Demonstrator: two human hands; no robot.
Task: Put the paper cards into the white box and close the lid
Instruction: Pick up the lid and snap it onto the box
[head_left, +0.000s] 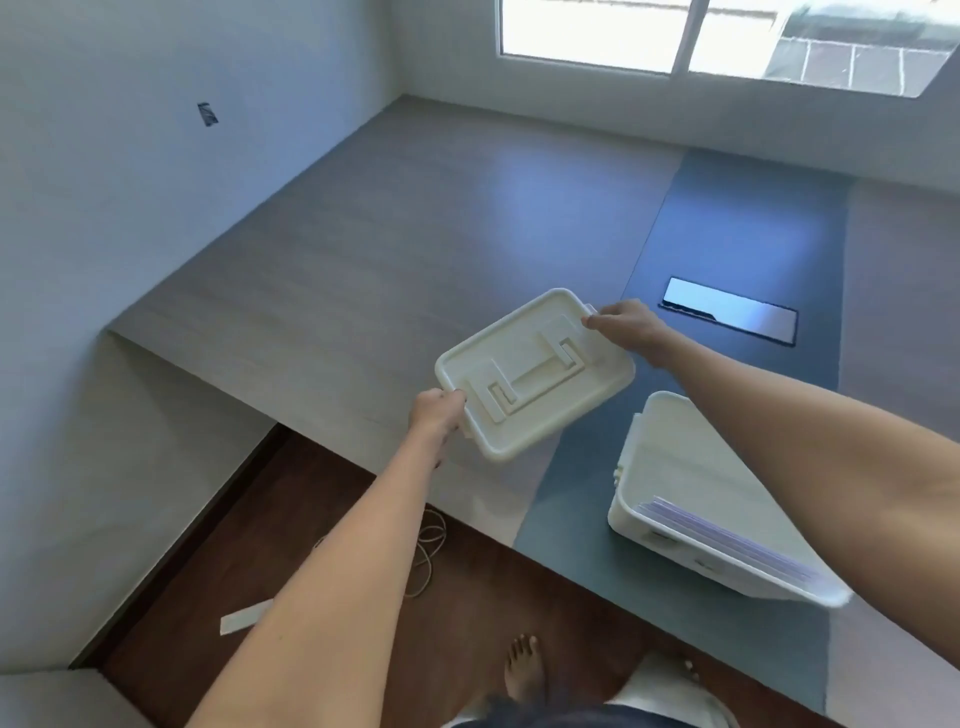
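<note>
I hold the white lid with a flat handle in its top above the table, tilted, between both hands. My left hand grips its near left edge. My right hand grips its far right corner. The open white box stands on the dark mat to the right, below my right forearm. A stack of paper cards lies inside it along the near wall. The lid is to the left of the box, apart from it.
A grey wooden table fills the middle, with a dark blue mat on its right part. A shiny metal cable slot sits in the mat beyond the box. A coiled cable and a paper strip lie on the brown floor.
</note>
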